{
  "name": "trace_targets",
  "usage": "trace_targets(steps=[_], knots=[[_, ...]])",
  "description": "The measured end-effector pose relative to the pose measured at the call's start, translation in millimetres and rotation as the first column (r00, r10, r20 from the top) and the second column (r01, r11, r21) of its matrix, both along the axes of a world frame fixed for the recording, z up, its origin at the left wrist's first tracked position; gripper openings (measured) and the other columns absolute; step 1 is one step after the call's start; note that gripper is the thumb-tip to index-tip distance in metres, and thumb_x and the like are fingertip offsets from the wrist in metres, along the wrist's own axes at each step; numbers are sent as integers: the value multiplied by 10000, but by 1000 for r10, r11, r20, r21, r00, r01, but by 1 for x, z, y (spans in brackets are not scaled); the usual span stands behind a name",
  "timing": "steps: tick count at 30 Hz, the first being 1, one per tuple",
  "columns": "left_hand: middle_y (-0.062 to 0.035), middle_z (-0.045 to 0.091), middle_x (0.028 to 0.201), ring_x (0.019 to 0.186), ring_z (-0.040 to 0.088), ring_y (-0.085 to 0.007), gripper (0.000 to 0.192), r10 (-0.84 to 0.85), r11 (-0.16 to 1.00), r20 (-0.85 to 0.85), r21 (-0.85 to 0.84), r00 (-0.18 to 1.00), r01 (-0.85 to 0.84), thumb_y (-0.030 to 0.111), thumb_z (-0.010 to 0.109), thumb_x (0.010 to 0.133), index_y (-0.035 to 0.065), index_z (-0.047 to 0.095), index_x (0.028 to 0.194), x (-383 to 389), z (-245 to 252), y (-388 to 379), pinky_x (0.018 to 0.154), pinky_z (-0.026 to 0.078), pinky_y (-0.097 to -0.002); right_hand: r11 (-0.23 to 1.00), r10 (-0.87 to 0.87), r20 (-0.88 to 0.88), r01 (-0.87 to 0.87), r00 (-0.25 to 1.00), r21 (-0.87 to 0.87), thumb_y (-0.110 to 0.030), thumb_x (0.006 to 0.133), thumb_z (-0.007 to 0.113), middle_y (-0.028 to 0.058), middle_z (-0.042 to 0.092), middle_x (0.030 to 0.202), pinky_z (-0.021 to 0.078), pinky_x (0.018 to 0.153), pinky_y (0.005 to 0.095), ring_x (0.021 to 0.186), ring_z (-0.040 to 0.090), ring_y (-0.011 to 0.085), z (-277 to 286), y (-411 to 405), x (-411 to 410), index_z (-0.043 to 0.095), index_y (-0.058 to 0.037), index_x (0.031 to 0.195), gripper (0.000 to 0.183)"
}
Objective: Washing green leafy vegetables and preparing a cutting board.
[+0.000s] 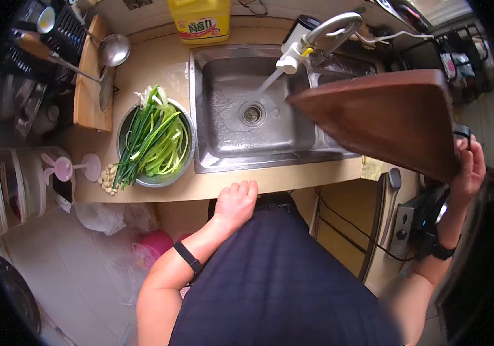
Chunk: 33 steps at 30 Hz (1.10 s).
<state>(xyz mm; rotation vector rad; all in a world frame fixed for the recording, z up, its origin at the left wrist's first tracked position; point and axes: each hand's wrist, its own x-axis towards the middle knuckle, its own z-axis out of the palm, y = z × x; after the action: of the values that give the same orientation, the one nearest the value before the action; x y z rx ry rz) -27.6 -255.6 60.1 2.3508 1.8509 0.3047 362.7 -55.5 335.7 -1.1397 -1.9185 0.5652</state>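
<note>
My right hand (470,171) grips the right edge of a dark brown cutting board (394,114), near a black ring-shaped handle. The board is tilted above the right part of the stainless-steel sink (225,138) and hides some of it. Water runs from the faucet (289,64) into the left basin, close to the drain (252,113). My left hand (236,203) rests at the counter's front edge (299,178), fingers curled, with no object visible in it. Left of the sink, a metal bowl (192,149) holds scallions (141,140) and pale green vegetable strips (169,151).
Peeled garlic cloves (108,178) lie beside the bowl. A wooden board (89,86), a ladle (115,49) and stacked containers (17,186) stand at left. A yellow jug (199,19) is behind the sink. A stove (403,225) and a black wire rack (467,56) are at right.
</note>
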Motion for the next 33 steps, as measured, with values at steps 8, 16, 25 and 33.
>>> trace_targets(steps=[8, 16, 25, 33], knots=[[-150, 600, 769, 677, 622, -358, 181, 166, 968, 303, -231, 938, -97, 196, 556, 847, 56, 611, 947, 5, 17, 23, 573, 512, -463, 900, 410, 279, -435, 868, 32, -138, 861, 590, 41, 456, 780, 324, 658, 249, 745, 407, 140, 9, 24, -165, 538, 16, 833, 165], [-219, 651, 863, 873, 629, -392, 257, 448, 849, 480, -491, 754, -192, 227, 518, 868, 39, 673, 951, -80, 60, 19, 775, 501, -466, 795, 555, 375, -606, 743, 25, -88, 726, 667, 87, 505, 678, 379, 611, 335, 654, 456, 245, -46, -1, -225, 564, -11, 790, 144], [-227, 639, 857, 848, 617, -401, 247, 509, 851, 451, -391, 733, -350, 200, 477, 895, 12, 637, 906, -103, 87, 10, 749, 491, -457, 567, 812, 415, -722, 410, -396, -97, 709, 647, 105, 513, 715, 370, 702, 404, 725, 475, 299, -187, -74, -196, 568, -56, 821, 143], [-199, 647, 833, 806, 638, -359, 205, 459, 887, 505, -302, 731, -349, 163, 531, 880, 6, 643, 951, -86, 97, 28, 712, 505, -397, 594, 782, 520, -661, 343, -458, -117, 754, 630, 96, 567, 761, 411, 717, 386, 785, 523, 287, -262, -68, -208, 580, -70, 839, 109]])
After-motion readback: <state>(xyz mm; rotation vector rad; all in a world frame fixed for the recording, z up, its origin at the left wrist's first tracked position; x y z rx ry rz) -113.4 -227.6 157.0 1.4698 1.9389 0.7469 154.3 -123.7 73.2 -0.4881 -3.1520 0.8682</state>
